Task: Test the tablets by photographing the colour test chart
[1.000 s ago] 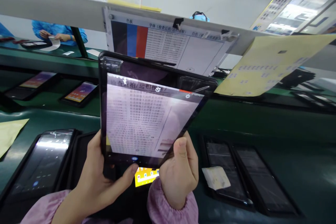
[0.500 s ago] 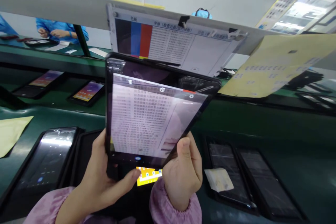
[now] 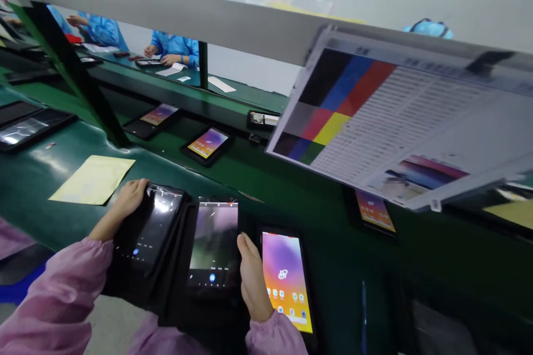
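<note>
My right hand grips the right edge of a tablet, whose screen shows a camera view with a blue button. This tablet lies low at the bench's front edge, over a black case. To the left, my left hand is closed round the upper left edge of a second tablet with a dark, glossy screen; some of its fingers are hidden. Just right of my right hand lies a third tablet, lit with a purple and yellow home screen and partly covered by my wrist.
A chart board with colour blocks and text hangs from the shelf. Yellow paper rests on the green bench. Lit tablets stand along the back. Co-workers in blue sleeves work beyond a green post.
The tablet has come down from in front of the chart to the bench edge. My left hand has left it for the dark tablet at the left. The view has swung left.
</note>
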Action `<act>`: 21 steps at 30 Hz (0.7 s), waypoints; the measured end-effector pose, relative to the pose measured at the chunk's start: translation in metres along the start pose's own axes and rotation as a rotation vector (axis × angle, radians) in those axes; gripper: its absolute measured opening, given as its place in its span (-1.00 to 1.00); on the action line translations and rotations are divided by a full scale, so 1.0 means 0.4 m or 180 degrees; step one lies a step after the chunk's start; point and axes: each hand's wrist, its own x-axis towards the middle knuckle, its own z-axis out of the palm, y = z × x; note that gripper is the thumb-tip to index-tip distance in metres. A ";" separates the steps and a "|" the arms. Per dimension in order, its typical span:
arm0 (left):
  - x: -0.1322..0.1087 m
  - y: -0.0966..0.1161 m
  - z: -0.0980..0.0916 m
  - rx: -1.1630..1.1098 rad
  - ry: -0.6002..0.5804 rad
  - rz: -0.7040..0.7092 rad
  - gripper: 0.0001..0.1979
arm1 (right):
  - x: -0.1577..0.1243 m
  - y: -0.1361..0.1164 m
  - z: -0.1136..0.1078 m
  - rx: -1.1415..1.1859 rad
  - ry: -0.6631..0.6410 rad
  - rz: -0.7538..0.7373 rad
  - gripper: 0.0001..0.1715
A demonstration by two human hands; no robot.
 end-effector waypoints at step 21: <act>-0.093 0.093 -0.109 -0.0994 0.0151 0.0766 -0.65 | -0.048 0.048 0.241 -0.0710 -0.1525 -0.1416 -0.41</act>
